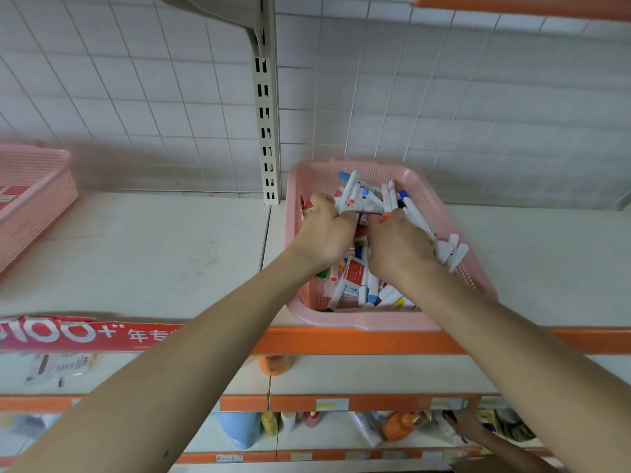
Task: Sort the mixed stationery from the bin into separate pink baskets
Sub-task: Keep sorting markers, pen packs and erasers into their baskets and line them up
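Free room and obstructions at the shelf. The shelf board [153, 254] is open between the left basket [37, 206] and the filled basket [358, 324], and again to that basket's right. A slotted post [267, 131] stands against the tiled wall, just beside the filled basket's rear left corner. Inside this basket, heaped markers [372, 199], the left hand [324, 233] and the right hand [397, 247], each closed round markers, take up most of the interior. A bracket [239, 15] and an upper shelf [522, 5] are overhead; their overhang cannot be judged.
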A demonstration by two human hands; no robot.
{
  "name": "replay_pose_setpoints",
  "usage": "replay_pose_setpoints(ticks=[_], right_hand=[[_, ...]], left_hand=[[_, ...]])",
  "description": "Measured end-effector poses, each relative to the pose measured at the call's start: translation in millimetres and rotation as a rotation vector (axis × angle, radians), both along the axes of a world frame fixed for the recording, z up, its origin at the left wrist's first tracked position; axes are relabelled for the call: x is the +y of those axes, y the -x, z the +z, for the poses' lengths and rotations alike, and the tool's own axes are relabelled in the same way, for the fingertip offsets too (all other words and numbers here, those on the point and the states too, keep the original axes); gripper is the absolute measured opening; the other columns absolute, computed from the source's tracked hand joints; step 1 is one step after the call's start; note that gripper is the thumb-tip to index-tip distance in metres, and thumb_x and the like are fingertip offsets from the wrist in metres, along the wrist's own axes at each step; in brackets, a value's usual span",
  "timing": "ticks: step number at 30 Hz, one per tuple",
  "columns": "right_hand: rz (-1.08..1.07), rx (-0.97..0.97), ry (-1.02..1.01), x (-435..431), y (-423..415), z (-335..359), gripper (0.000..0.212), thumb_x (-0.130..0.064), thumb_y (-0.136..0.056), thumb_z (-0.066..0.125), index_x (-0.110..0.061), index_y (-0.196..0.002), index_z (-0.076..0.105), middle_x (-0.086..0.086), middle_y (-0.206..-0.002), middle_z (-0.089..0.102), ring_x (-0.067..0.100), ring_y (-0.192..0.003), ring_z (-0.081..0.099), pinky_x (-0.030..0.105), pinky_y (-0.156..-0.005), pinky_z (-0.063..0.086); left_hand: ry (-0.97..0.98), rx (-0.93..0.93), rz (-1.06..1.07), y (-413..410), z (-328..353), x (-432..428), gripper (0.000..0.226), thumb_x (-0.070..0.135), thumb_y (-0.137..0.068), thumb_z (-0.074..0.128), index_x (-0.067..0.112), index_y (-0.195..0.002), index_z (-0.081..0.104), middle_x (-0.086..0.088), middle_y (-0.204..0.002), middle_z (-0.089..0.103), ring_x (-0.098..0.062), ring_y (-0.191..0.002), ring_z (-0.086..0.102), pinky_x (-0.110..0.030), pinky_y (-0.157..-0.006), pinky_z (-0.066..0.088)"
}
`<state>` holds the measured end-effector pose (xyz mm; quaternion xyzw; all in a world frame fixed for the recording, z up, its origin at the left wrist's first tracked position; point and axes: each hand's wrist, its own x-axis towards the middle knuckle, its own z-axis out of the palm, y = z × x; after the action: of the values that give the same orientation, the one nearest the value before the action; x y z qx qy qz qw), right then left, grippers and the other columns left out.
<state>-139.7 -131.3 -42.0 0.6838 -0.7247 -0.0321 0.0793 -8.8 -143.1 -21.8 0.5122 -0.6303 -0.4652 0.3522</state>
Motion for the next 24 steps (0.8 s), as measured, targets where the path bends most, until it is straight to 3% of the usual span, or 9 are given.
replay_pose_setpoints(ticks=[2,4,6,11,14,17,19,21,24], right_hand=[[0.016,-0.014,-0.002,0.9,-0.7,-0.1,0.034,-0.016,-0.091,0.058,-0.012,-0.124,0.05,0.016,-0.115,0.05,0.024,-0.076,0.049,0.032,-0.063,0.037],[0.042,-0.002,-0.002,1.1,-2.0,0.3,0.03,-0.015,-0.091,0.057,-0.014,-0.121,0.052,0.013,-0.114,0.053,0.026,-0.085,0.057,0.032,-0.064,0.037],[0.067,0.005,-0.009,1.0,-4.3,0.0,0.022,-0.013,-0.091,0.057,-0.015,-0.113,0.057,0.008,-0.111,0.059,0.025,-0.093,0.061,0.031,-0.064,0.038],[0.071,-0.08,0.029,5.2,-2.1,2.8,0.007,-0.012,-0.091,0.054,-0.017,-0.096,0.058,0.001,-0.081,0.054,0.025,-0.075,0.058,0.031,-0.059,0.039],[0.082,-0.225,0.165,8.6,8.3,4.7,0.005,-0.016,-0.091,0.054,-0.018,-0.087,0.055,-0.003,-0.068,0.045,0.02,-0.064,0.054,0.026,-0.05,0.032],[0.117,-0.464,0.31,12.8,14.7,7.5,0.01,-0.014,-0.092,0.058,-0.014,-0.098,0.067,-0.009,-0.061,0.049,0.007,-0.05,0.046,0.022,-0.044,0.027],[0.108,-0.603,0.365,19.0,18.0,12.6,0.014,-0.013,-0.092,0.063,-0.013,-0.104,0.07,-0.012,-0.061,0.054,0.008,-0.045,0.052,0.026,-0.04,0.036],[0.079,-0.723,0.423,28.1,22.3,17.7,0.015,-0.013,-0.09,0.066,-0.017,-0.103,0.072,-0.009,-0.066,0.064,0.016,-0.051,0.064,0.029,-0.048,0.052],[0.058,-0.93,0.507,43.1,27.1,18.9,0.015,-0.009,-0.089,0.066,-0.022,-0.095,0.071,-0.005,-0.074,0.07,0.024,-0.059,0.069,0.041,-0.054,0.058]], left_hand=[[0.007,0.008,-0.019,-3.1,2.4,10.1,0.016,0.011,-0.098,0.039,0.005,-0.112,0.04,0.001,-0.07,0.042,-0.009,-0.051,0.04,-0.018,-0.036,0.032],[0.03,0.016,-0.003,-5.5,3.4,17.9,0.007,0.01,-0.097,0.038,0.007,-0.093,0.043,0.002,-0.063,0.04,-0.01,-0.047,0.036,-0.019,-0.037,0.029],[0.069,-0.007,0.03,-7.0,2.2,22.1,0.016,0.009,-0.097,0.038,0.011,-0.081,0.039,0.002,-0.062,0.039,-0.012,-0.05,0.035,-0.022,-0.041,0.03],[0.109,0.028,0.088,-10.2,-4.1,20.5,0.029,0.016,-0.102,0.034,0.013,-0.073,0.036,0.003,-0.057,0.034,-0.012,-0.046,0.032,-0.026,-0.044,0.029],[0.109,0.045,0.119,-11.1,-5.3,16.9,0.04,0.025,-0.105,0.036,0.012,-0.067,0.037,0.004,-0.048,0.031,-0.013,-0.041,0.03,-0.026,-0.043,0.03],[0.087,0.069,0.15,-11.4,-1.7,17.2,0.047,0.03,-0.105,0.042,0.017,-0.06,0.037,0.008,-0.043,0.033,-0.013,-0.039,0.036,-0.027,-0.046,0.036],[0.069,0.096,0.152,-11.9,0.4,17.3,0.047,0.034,-0.103,0.048,0.017,-0.061,0.037,0.007,-0.044,0.035,-0.013,-0.038,0.036,-0.026,-0.045,0.036],[0.055,0.111,0.149,-12.8,1.6,17.1,0.045,0.038,-0.1,0.053,0.017,-0.063,0.039,0.004,-0.047,0.036,-0.014,-0.039,0.035,-0.024,-0.043,0.034],[0.023,0.133,0.146,-13.2,3.4,18.7,0.042,0.038,-0.099,0.058,0.017,-0.066,0.042,0.002,-0.049,0.039,-0.012,-0.039,0.036,-0.02,-0.039,0.032]])
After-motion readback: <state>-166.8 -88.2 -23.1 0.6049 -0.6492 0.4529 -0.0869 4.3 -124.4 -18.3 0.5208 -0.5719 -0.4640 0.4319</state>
